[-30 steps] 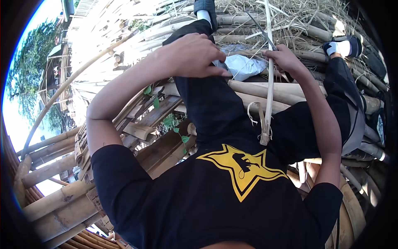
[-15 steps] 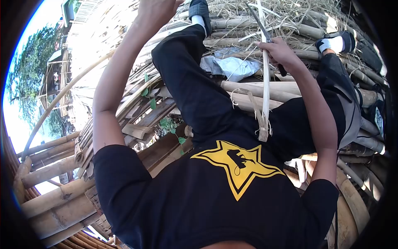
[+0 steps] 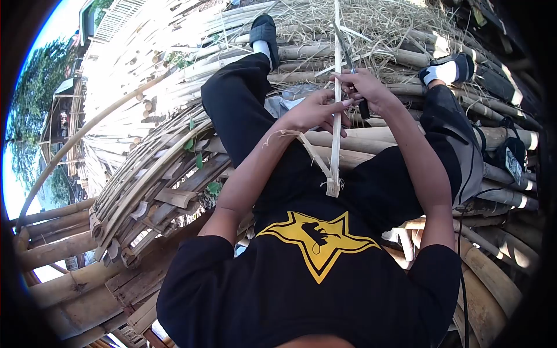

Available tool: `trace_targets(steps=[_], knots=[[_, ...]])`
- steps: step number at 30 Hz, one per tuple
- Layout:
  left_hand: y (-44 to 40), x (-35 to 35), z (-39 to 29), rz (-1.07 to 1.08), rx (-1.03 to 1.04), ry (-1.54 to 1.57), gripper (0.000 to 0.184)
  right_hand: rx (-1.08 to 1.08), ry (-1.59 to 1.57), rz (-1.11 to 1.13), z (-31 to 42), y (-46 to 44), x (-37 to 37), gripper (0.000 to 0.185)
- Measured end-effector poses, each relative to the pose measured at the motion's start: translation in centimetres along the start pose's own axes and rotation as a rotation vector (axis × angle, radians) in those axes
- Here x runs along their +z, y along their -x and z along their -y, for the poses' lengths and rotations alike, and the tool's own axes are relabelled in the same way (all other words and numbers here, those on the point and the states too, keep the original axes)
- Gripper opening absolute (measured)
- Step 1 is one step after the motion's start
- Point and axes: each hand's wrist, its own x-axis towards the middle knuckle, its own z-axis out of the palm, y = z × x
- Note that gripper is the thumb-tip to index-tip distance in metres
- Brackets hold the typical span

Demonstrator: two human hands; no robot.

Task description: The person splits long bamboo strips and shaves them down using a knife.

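A long pale bamboo strip (image 3: 336,139) runs away from my lap, its near end split, with a thin curled piece branching off to the left. My left hand (image 3: 316,111) is closed around the middle of this strip, thumb across the top. Just beyond it, my right hand (image 3: 370,91) grips a knife (image 3: 364,109) with a dark handle. The knife's long narrow blade (image 3: 343,46) points away from me, close alongside the strip. Fingers of the right hand also touch the strip.
Fine shavings (image 3: 371,29) cover the bamboo poles (image 3: 400,56) ahead, between my feet. Stacked bamboo slats (image 3: 151,168) lie to the left, beside a long bent pole (image 3: 87,127). A pale plastic sheet (image 3: 278,105) is partly behind my left hand. A black cord (image 3: 462,255) hangs at the right.
My left hand has come down from the upper left and taken hold of the bamboo strip. My right hand, with the knife, has shifted slightly left and nearer in the view.
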Motion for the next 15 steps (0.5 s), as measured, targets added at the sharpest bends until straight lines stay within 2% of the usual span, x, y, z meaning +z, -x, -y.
trace_targets(steps=[2, 4, 6, 8, 13, 15], knots=[[-0.8, 0.3, 2.0, -0.045, 0.054, 0.24, 0.024, -0.007, 0.052, 0.027, -0.5, -0.4, -0.1, 0.019], [-1.8, -0.5, 3.0, -0.093, 0.044, 0.261, 0.02, -0.072, 0.378, -0.124, -0.7, -0.7, 0.1, 0.02], [-2.8, -1.2, 3.7, -0.181, 0.049, 0.335, 0.013, -0.133, 0.391, -0.137, -0.2, 0.1, 0.2, 0.023], [-3.3, -1.6, 3.8, -0.236, 0.119, 0.385, 0.012, -0.196, 0.411, -0.13, -0.3, -0.1, -0.1, 0.02], [-3.9, -1.6, 3.4, -0.217, 0.185, 0.539, 0.02, -0.152, 0.464, -0.099, 0.1, 0.6, 0.0, 0.021], [-4.5, -2.1, 3.4, -0.196, 0.172, 0.647, 0.025, -0.258, 0.611, -0.165, 0.0, 0.6, 0.4, 0.025]])
